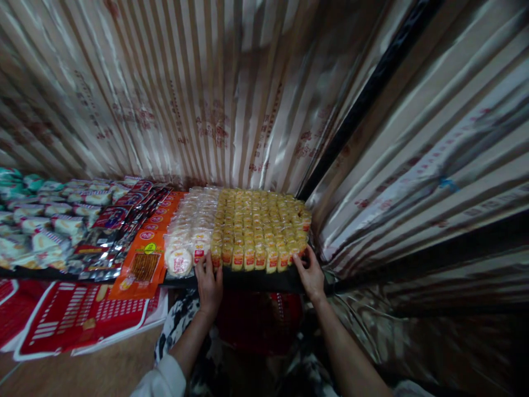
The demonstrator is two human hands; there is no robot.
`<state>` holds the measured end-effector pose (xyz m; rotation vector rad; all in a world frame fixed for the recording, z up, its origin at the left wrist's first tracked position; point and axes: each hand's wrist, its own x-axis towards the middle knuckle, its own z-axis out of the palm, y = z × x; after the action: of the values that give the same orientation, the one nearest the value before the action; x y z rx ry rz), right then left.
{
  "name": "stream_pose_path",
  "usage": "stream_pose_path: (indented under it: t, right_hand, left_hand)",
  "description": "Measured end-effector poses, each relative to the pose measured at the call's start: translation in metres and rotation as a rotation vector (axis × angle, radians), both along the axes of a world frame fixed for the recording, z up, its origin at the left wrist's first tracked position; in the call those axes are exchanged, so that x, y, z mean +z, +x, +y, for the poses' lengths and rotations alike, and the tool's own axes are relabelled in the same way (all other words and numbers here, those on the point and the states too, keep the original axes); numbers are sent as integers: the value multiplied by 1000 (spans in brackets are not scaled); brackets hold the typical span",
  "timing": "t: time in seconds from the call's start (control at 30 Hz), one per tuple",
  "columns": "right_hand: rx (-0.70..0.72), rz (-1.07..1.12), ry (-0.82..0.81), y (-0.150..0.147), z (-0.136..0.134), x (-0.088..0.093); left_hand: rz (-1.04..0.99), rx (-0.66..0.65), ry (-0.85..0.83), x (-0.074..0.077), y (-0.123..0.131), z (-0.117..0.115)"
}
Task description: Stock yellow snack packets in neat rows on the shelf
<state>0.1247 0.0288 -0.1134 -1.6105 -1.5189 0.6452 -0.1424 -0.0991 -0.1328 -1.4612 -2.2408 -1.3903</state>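
Observation:
A block of small yellow snack packets (258,226) lies in tight rows on a dark shelf (256,280), against striped foil-like wall covering. My left hand (209,284) rests at the block's near left corner, fingers touching the front packets beside round white packets (188,242). My right hand (309,273) touches the block's near right corner, fingers curled against the packets. Neither hand lifts anything.
Orange packets (142,264), dark red foil packets (119,218) and white-green packets (45,220) fill the shelf to the left. Red printed sheets (78,320) lie on a lower surface. Striped walls close in behind and on the right.

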Motion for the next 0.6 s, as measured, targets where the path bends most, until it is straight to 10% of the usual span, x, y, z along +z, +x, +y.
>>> stream_pose_path:
  t: [0.6]
  right_hand:
    - [25, -14, 109, -1, -8, 4]
  left_hand:
    - [-19, -44, -5, 0, 3, -7]
